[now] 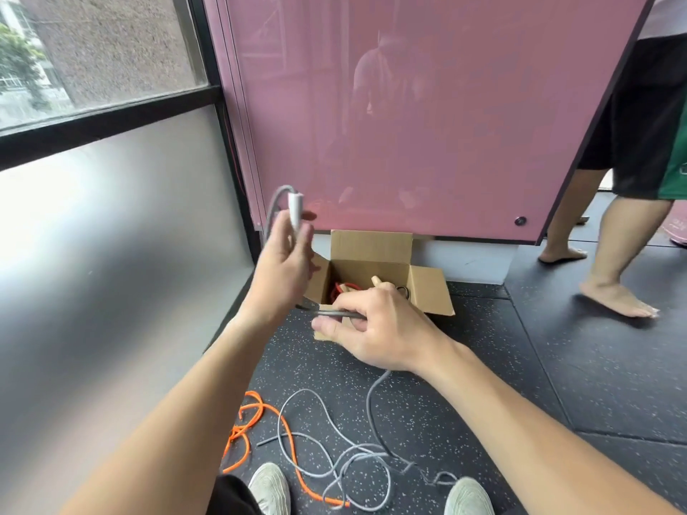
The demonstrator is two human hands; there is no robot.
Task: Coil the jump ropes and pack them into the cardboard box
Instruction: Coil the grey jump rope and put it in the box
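- I have the left hand [286,265] raised, its fingers curled round the white handle [296,211] of the grey rope [371,451]; the cord arcs out of the handle top, above that grip
- The right hand [375,328] sits lower and to the right of that grip, pinching a straight run of the same grey cord between thumb and curled fingers
- From the right-hand pinch the cord drops toward me into a loose tangle on the speckled floor mat [464,366], between the two shoes
- Step in hand, as I judge it: starting the first loop of the grey rope, with nearly all its length uncoiled
- The next move calls for feeding cord from the pinch up to the handle grip, loop on loop, and easing the tangle free so it does not knot
- The cardboard box [371,247] stands open just beyond the right-hand pinch
- Count: one box; one grey rope in hand; one orange rope [252,429] loose on the mat, below the left forearm; one red rope [344,288] already in the box, beside one wooden handle [376,281]
- The grey rope's second handle I cannot find
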